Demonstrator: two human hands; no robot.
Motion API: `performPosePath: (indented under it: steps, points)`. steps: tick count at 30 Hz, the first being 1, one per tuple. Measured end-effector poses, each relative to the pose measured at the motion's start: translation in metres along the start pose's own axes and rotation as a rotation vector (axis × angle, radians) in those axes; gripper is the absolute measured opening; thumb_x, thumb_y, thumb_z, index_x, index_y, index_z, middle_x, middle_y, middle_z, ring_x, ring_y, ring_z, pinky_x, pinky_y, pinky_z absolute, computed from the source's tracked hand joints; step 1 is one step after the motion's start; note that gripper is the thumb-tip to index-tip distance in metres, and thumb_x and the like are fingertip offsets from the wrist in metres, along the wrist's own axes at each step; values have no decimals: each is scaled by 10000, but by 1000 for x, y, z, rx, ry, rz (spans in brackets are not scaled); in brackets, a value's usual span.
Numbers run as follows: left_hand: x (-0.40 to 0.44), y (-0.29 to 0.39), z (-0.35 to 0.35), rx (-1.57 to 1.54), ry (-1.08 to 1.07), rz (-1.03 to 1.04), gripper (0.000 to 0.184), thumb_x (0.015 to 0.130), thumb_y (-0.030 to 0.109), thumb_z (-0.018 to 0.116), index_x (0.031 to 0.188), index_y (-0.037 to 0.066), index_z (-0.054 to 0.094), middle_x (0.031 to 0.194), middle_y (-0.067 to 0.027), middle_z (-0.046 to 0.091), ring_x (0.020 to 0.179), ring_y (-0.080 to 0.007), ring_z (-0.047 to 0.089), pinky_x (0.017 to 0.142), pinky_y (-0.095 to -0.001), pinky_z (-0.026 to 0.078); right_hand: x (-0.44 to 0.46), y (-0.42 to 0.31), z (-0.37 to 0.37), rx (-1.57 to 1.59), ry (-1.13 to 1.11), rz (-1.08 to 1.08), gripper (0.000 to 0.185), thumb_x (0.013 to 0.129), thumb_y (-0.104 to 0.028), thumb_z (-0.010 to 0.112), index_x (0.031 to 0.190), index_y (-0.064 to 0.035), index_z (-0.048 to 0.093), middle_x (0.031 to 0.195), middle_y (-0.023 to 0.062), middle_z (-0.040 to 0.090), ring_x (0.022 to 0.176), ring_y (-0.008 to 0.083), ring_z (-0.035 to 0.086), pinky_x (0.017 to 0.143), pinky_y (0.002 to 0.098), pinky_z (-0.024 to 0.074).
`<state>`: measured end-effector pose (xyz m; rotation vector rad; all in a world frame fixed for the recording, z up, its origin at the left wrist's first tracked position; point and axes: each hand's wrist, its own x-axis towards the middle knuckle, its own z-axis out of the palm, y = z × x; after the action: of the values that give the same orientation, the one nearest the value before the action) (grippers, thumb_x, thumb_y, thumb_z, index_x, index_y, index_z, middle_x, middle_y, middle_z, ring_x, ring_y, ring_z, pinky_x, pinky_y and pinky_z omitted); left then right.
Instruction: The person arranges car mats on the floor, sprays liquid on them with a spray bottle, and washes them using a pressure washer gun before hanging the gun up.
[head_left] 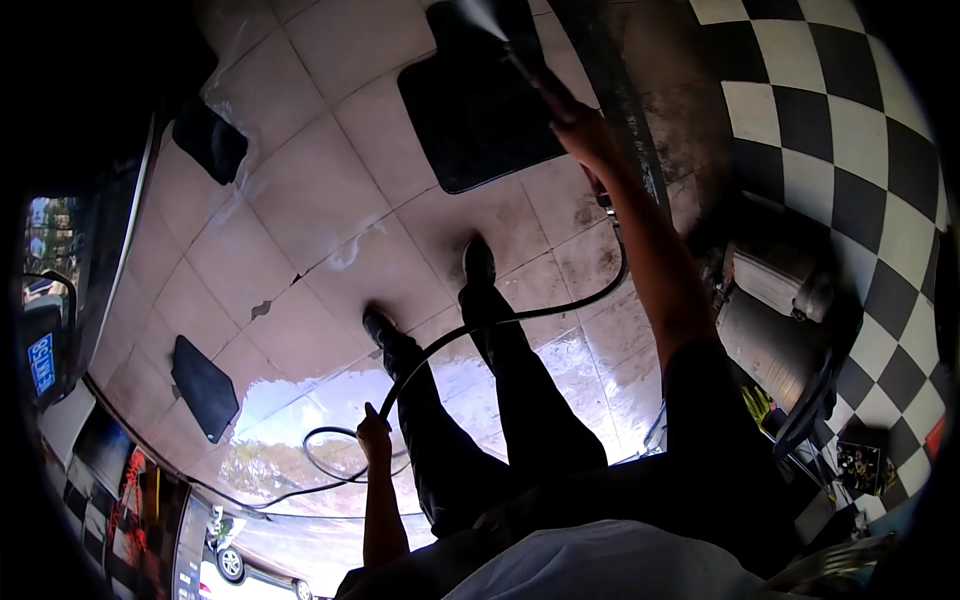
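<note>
My right hand (588, 138) is closed around a pressure washer gun (545, 85), its tip pointing to the top of the view. White spray (482, 16) leaves the nozzle over a large black car mat (470, 130) on the tiled floor. From the gun's rear, a black hose (520, 316) curves down across my legs. Lower in the view, my left hand (374, 435) is closed on that hose beside my leg. Past it, the hose makes a loop and runs off to the lower left.
Two smaller black mats (210, 140) (206, 390) lie on the wet tiles (340, 235) to the left. At the right, a grey cylindrical machine (765, 335) stands by a black-and-white checkered wall (805, 110). A dark vehicle (70, 250) borders the left side.
</note>
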<state>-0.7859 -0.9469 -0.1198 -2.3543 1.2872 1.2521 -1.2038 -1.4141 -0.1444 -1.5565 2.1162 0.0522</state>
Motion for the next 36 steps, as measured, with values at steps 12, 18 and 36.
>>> performPosePath:
  steps: [12,18,36]
  points:
    - [-15,-17,-5,18,47,111,141,839,62,474,975,29,458,502,-44,523,444,-188,548,382,-295,400,-36,59,-7,21,149,136,411,697,-350,636,1013,-89,606,867,191,636,846,347,616,722,424,496]
    - [-34,-71,-24,-69,-16,104,208,889,114,422,1060,10,479,506,-53,534,440,-186,543,378,-298,399,-123,67,1,102,245,30,407,681,-304,639,1013,-73,603,864,216,626,860,369,604,716,428,494]
    - [-108,-213,-89,133,-634,428,280,896,156,395,1137,18,426,623,-133,605,500,-281,589,467,-366,471,-370,59,15,437,157,82,448,735,-197,669,1134,-46,532,916,181,633,853,333,622,683,385,487]
